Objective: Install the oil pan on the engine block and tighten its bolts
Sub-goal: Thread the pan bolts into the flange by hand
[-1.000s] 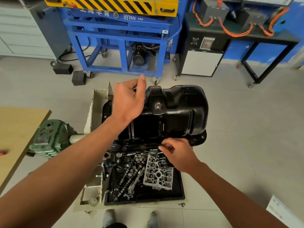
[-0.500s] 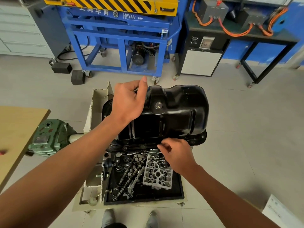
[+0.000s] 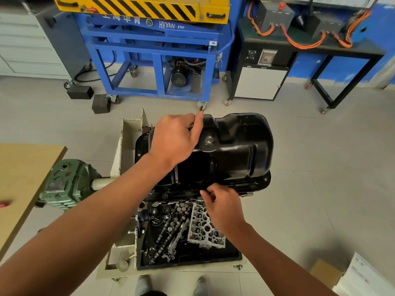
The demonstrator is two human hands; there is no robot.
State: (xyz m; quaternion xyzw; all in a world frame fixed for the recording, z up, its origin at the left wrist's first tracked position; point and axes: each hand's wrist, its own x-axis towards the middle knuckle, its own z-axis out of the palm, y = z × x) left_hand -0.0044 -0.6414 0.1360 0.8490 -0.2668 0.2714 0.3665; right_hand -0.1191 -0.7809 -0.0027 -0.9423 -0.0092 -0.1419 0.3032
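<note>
Left hand (image 3: 175,139) curled round a bolt (image 3: 190,126) atop the oil pan (image 3: 241,144). Right hand (image 3: 223,202) pinches at the flange (image 3: 256,185); what it holds is hidden. Risk: cross-threading if the pan shifts.

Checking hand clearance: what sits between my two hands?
Head view: only the sloped wall of the black oil pan, from the left hand above to the right hand at its near flange.

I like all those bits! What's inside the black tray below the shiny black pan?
The tray holds a silver cylinder head, camshafts and loose parts. The right hand covers the head's far corner, and the tray's far end is hidden beneath the oil pan.
</note>
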